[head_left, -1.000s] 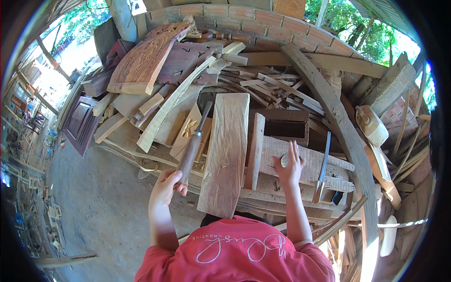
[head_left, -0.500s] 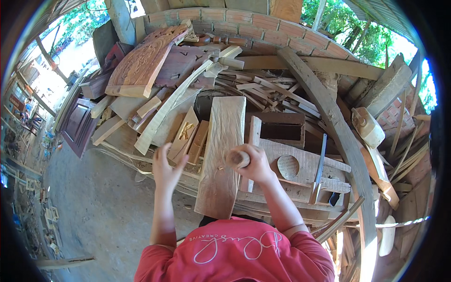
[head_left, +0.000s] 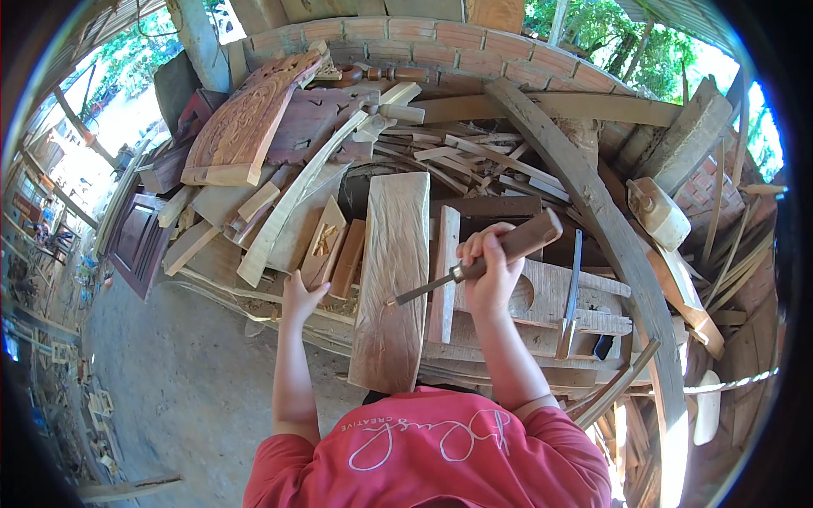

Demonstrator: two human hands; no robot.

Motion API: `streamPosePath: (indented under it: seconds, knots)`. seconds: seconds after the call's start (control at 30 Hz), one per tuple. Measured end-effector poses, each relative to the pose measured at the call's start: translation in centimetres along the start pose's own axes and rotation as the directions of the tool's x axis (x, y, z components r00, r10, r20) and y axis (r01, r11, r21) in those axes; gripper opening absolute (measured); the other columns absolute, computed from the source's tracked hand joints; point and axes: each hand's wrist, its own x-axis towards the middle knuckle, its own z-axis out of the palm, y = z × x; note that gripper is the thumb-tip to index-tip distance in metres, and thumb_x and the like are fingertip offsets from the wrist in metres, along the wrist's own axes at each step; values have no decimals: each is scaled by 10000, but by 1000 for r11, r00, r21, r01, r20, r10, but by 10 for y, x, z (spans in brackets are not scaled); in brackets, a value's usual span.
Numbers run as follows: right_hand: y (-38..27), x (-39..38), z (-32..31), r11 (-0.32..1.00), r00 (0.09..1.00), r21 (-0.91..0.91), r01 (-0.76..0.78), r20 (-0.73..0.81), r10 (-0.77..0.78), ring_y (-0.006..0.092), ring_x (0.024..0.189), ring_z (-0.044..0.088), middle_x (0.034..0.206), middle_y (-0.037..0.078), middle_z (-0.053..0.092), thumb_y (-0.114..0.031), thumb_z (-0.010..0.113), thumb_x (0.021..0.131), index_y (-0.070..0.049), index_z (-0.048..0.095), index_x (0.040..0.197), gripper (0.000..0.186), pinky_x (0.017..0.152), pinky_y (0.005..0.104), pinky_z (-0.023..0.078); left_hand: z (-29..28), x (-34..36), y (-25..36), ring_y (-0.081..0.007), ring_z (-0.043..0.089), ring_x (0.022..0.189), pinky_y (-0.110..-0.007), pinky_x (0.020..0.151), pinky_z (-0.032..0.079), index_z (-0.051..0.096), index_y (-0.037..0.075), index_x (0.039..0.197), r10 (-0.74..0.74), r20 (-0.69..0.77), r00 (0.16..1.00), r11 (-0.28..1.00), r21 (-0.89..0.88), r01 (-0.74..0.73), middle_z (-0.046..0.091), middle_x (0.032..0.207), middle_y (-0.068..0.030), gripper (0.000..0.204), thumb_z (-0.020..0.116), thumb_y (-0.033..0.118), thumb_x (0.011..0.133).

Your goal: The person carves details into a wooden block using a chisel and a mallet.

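Brown-handled chisel (head_left: pixel 532 235) clasped in my right hand (head_left: pixel 491 278), I am angling its blade (head_left: pixel 425 288) over the pale board (head_left: pixel 394 245) between my hands, while my left hand (head_left: pixel 301 303), earlier hovering apart, is now touching a wooden block (head_left: pixel 318 265), its grip unclear.

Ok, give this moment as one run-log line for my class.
right hand: holds chisel | blade: over board, contact unclear | left hand: at block, grip unclear
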Motion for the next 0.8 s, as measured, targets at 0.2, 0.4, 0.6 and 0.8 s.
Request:
streamPosePath:
  seconds: [0.2,0.4,0.6,0.8]
  knots:
    - [-17,19,-27,994,947,77,73,309,-94,157,503,419,657,66,426,-254,565,764,-82,431,892,253,497,290,364,-41,18,21,-129,569,768,-270,639,452,558,-60,926,-169,149,974,803,-553,224,602,858,-115,473,726,306,676]
    - [-35,35,-14,988,931,65,139,333,-153,169,477,435,700,89,436,-351,676,716,-74,420,876,410,433,259,375,-47,-23,76,-219,566,870,-323,755,449,512,-55,1045,126,249,960,823,-567,38,578,955,-154,607,734,339,641]
    - [-44,50,-2,931,777,-123,344,593,-209,152,508,494,653,93,525,-556,666,669,-5,507,788,585,458,245,391,-17,-61,113,-349,475,1023,-400,882,391,413,-22,1156,196,48,979,934,-314,-171,469,1099,-228,707,729,331,632]
    - [-32,63,23,950,732,-180,255,678,-68,174,605,523,692,99,551,-617,607,674,-13,510,952,672,567,286,412,-18,-64,117,-365,473,1038,-419,849,417,400,-2,1168,344,78,936,897,-323,-302,457,1116,-215,701,721,324,636]
